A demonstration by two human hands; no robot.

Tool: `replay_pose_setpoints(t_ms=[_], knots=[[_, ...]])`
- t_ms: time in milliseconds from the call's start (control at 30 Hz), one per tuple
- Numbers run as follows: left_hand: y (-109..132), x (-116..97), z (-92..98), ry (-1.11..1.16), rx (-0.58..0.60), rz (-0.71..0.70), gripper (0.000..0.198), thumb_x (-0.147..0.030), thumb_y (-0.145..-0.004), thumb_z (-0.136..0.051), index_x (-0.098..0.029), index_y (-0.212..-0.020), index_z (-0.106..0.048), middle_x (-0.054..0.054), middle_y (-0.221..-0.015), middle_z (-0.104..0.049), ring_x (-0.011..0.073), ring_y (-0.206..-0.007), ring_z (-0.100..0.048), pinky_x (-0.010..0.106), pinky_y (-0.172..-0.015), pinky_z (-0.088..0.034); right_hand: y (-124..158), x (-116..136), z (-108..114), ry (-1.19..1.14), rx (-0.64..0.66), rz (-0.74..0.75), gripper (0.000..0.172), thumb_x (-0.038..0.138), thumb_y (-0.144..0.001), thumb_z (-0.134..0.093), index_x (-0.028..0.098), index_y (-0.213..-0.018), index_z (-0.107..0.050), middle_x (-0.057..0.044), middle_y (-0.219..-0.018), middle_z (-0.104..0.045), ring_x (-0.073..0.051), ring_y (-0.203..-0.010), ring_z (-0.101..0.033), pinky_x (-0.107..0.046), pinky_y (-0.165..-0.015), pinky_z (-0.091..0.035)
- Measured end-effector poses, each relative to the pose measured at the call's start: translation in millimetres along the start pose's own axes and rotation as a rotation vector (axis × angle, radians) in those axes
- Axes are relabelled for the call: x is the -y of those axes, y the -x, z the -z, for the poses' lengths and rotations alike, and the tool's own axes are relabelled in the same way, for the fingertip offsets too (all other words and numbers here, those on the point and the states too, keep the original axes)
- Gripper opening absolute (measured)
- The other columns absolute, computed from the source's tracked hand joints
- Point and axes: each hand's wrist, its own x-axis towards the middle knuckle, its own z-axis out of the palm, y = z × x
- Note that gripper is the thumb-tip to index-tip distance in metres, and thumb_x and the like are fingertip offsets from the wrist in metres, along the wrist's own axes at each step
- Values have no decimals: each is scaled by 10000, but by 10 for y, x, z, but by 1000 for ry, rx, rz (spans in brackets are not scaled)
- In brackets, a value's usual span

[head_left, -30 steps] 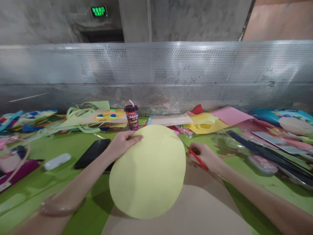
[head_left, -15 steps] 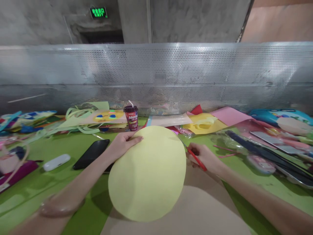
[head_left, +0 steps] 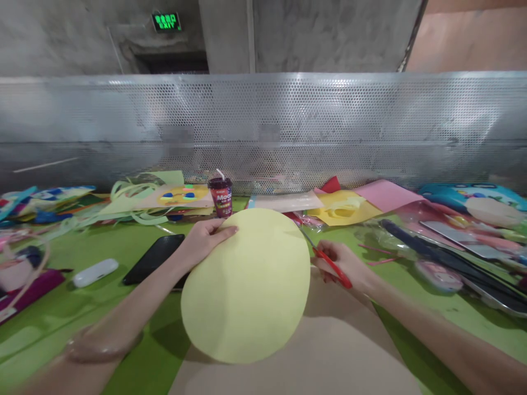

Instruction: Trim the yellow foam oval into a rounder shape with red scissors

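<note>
A large rounded piece of pale yellow paper is held up in front of me. My left hand pinches its upper left edge, thumb on the near side. In my right hand are red-handled scissors, their blades pointing up and left beside the paper's upper right edge. Whether the blades touch the paper is hard to tell. Beneath the yellow piece a large beige sheet lies on the green table.
Behind the paper stands a dark drink cup with a straw. At the left are a black phone and a white case. Yellow paper, pink paper and a dark strap lie at the right. A perforated metal panel rises behind.
The yellow paper has shifted slightly up and left, with my left hand moving a little the same way. More of the scissor blades now shows beside the paper's edge.
</note>
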Motion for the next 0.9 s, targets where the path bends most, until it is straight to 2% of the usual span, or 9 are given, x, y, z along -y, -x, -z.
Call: replay_pose_setpoints(t_ms=[133, 333, 600, 900], knots=[[-6, 12, -5, 12, -4, -5, 324, -427, -636, -617, -171, -828, -666, 8, -737, -671, 153, -594, -584, 225, -506, -435, 6, 4, -8, -25, 13, -3, 136, 268, -673, -513, 182, -646, -412, 45, -478, -492, -90, -413, -480, -206, -411, -362], [-10, 24, 2, 36, 5, 0, 324, -421, -640, -620, -166, -836, -659, 7, -747, -671, 150, -601, -585, 219, -506, -434, 14, 16, -19, 5, -3, -33, 166, 317, -683, -510, 183, -662, -415, 42, -457, -492, -94, -407, -483, -195, -387, -335], [-4, 7, -16, -3, 33, -6, 313, -426, -653, -603, -174, -830, -657, 13, -757, -673, 156, -608, -585, 227, -511, -432, 1, -21, -28, -6, -7, -18, 173, 322, -683, -510, 184, -653, -411, 49, -482, -481, -87, -408, -475, -209, -419, -383], [10, 5, -29, -4, 42, -13, 318, -430, -654, -598, -170, -825, -658, 9, -722, -665, 153, -584, -572, 221, -489, -418, 9, -5, -30, -4, -2, -20, 172, 315, -674, -519, 183, -641, -415, 43, -485, -474, -94, -425, -477, -213, -419, -378]])
